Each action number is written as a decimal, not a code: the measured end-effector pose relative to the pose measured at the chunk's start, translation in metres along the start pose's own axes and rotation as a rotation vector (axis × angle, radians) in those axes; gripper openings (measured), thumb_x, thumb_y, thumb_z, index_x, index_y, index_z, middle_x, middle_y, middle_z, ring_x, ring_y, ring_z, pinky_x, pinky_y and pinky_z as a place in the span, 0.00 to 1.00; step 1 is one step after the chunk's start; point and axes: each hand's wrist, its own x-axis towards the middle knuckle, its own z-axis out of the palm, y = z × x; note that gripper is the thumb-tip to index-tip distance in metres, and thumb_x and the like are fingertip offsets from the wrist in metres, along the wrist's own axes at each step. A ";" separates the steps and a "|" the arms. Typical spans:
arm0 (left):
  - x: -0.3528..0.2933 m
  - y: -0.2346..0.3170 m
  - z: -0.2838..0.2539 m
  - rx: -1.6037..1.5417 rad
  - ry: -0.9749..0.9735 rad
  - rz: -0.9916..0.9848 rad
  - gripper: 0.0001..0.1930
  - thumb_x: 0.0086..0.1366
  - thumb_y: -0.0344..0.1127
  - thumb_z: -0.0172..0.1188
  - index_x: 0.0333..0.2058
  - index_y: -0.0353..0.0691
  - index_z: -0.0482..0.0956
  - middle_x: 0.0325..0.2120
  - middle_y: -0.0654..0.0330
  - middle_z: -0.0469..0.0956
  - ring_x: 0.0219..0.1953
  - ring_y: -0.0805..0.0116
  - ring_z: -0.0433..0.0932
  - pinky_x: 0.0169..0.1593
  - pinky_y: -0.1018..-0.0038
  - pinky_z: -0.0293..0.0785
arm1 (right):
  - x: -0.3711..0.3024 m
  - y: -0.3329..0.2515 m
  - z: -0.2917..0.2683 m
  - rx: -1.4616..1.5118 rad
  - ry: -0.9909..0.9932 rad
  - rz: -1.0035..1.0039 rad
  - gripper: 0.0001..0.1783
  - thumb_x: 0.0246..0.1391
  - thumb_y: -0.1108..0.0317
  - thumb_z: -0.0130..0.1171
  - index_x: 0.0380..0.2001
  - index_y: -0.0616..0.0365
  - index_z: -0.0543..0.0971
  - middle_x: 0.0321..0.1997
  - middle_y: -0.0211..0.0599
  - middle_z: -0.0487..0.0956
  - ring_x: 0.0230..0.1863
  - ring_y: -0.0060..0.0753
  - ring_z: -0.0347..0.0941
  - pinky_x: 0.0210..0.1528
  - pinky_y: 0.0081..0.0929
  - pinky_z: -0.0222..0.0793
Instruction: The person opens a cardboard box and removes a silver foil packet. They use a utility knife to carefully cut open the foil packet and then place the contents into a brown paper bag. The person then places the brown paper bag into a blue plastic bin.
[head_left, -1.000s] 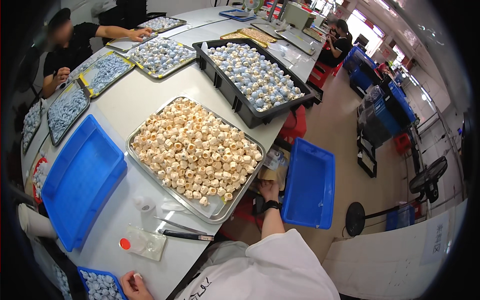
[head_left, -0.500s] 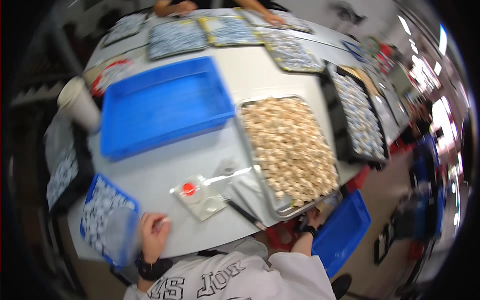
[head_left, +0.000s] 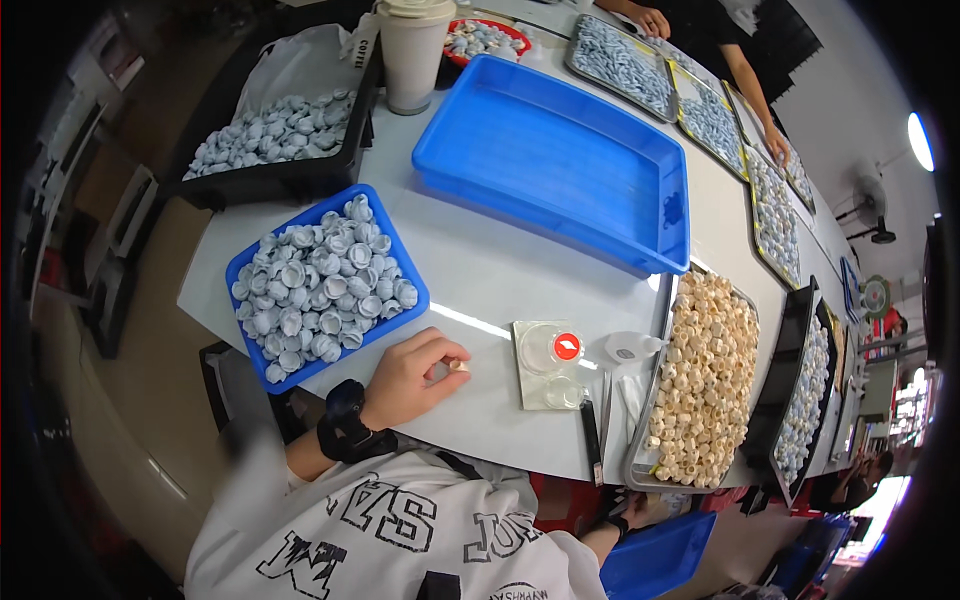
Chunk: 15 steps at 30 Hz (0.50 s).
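Observation:
Pinched between the thumb and fingers of my left hand (head_left: pixel 412 378) is a small cream cup-shaped piece (head_left: pixel 458 367), held just above the white table near its front edge. Beside that hand stands a blue basket (head_left: pixel 415 290) heaped with pale grey-blue shell-like cups (head_left: pixel 325 275). My right hand (head_left: pixel 645 510) is low, below the table edge, between the metal tray (head_left: pixel 640 455) and a blue bin (head_left: pixel 665 555); its fingers are mostly hidden. Cream pieces (head_left: pixel 705 380) fill the tray. A clear plate (head_left: pixel 530 390) carries a round container with a red label (head_left: pixel 567 347).
Tweezers (head_left: pixel 606 410), a black-handled tool (head_left: pixel 591 445) and a white squeeze bottle (head_left: pixel 630 347) lie left of the tray. A large blue tub (head_left: pixel 560 130) and a white cup (head_left: pixel 412 60) stand farther back. Across the table, another person's hand (head_left: pixel 775 142) rests by trays.
The view has swung leftward, so the table appears shifted and turned. My left hand still holds its small piece beside the blue basket; my right hand remains low by the bin.

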 end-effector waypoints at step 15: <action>0.000 -0.005 0.002 -0.015 0.043 0.057 0.08 0.51 0.29 0.64 0.32 0.39 0.78 0.25 0.65 0.73 0.22 0.76 0.69 0.24 0.82 0.65 | 0.024 -0.055 0.005 1.273 0.369 0.252 0.21 0.56 0.69 0.46 0.51 0.70 0.66 0.58 0.50 0.65 0.61 0.46 0.58 0.64 0.44 0.53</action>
